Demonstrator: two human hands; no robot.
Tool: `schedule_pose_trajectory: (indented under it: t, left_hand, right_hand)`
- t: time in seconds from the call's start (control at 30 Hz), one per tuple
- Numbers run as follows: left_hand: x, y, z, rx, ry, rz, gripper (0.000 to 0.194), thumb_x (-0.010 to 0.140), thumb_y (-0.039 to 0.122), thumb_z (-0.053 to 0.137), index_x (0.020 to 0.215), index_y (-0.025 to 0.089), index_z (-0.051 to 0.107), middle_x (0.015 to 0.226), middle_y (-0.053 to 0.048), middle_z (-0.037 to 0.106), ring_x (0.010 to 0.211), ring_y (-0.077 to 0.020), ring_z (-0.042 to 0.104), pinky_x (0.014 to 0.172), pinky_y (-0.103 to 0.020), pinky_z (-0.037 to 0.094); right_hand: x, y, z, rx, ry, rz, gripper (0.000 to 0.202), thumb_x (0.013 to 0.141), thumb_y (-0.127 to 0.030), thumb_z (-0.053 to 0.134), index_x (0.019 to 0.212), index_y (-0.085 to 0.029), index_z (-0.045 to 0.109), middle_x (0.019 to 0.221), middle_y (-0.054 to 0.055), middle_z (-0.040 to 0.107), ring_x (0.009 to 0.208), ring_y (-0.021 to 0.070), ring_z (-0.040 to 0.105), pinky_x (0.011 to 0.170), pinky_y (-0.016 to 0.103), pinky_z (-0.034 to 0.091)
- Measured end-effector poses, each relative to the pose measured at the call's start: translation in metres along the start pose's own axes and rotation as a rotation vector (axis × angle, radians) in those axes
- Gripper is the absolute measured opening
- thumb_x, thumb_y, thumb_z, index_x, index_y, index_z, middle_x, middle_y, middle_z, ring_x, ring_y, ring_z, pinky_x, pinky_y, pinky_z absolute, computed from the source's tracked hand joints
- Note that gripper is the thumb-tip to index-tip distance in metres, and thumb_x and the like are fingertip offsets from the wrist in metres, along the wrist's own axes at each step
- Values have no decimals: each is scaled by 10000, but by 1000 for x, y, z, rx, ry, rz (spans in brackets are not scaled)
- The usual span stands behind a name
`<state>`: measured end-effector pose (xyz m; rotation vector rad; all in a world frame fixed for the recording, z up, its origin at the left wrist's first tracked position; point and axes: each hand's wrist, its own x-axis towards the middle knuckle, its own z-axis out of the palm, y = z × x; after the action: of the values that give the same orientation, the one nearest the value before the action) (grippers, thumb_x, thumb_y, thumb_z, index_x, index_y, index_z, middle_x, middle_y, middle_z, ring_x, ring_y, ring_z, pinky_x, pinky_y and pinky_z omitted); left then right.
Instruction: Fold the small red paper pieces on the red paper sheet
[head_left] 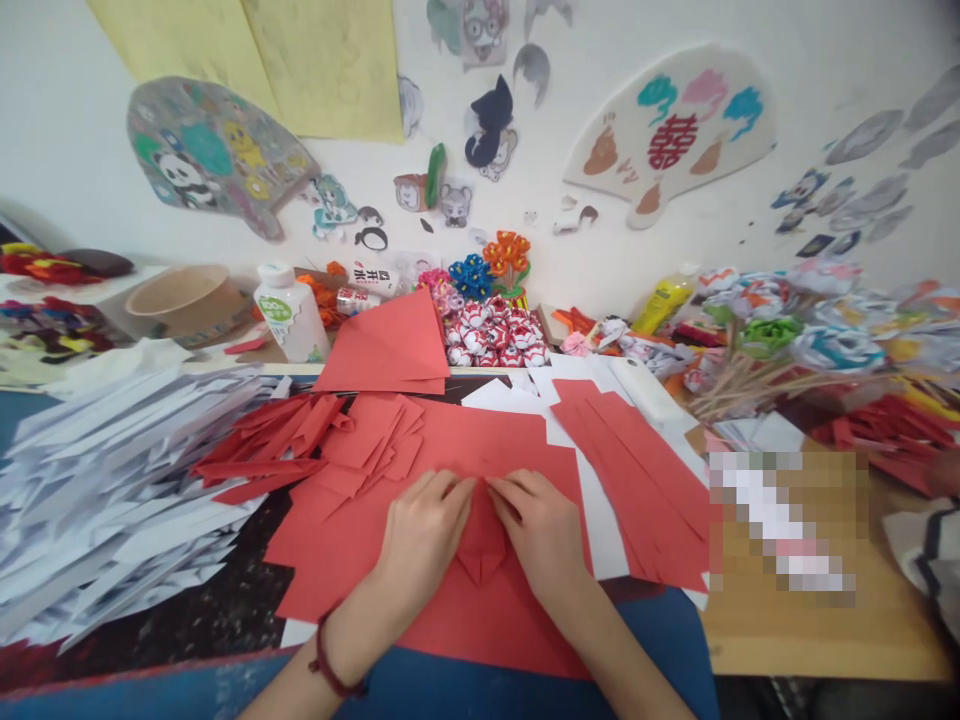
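Observation:
A small folded piece of red paper (481, 545) with a pointed lower end lies on large red sheets (525, 635). My left hand (424, 530) pinches its upper left edge between thumb and fingers. On the other side, my right hand (544, 530) pinches the upper right edge, the fingertips of both hands close together. Small red rectangles (371, 440) lie just beyond my left hand, beside a heap of folded red strips (277, 440). Long red strips (634, 470) lie on white paper to the right.
A big pile of folded white paper (120, 490) covers the left side. At the back stand a white bottle (291, 315), paper flowers (499, 335) and a yellow bottle (664, 300). A wooden surface (825, 640) is at right, with a person's sleeve (926, 560) beside it.

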<state>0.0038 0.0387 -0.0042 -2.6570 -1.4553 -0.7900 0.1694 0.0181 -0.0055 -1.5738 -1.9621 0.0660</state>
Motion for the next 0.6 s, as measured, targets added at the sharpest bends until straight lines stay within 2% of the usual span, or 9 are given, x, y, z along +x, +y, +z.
schedule_pose_trajectory:
  t: [0.1,0.27,0.6]
  left_hand:
    - [-1,-4,0,-76,8,3,265,970,198,432,1016,208,693,854,-49,664,787,-160,601,692,-264,486]
    - [-1,-6,1,-210,-4,-79,252,959,210,461,1032,224,702,910,-50,657,819,-163,585,739,-284,505]
    - [0,-3,-3,-147,-55,-38,303,948,139,416,1086,209,676,917,-62,617,830,-178,539,708,-292,495]
  right_hand:
    - [-1,1,0,-11,-2,-61,280,978,-180,445,996,-191,724,829,63,663,760,178,600,635,280,485]
    - [-2,4,1,70,-18,-76,286,980,-176,446,1005,-202,729,843,59,658,773,172,594,647,275,507]
    - [-3,9,2,23,-96,-115,355,979,-111,376,1160,-183,673,903,85,630,816,192,577,648,289,519]
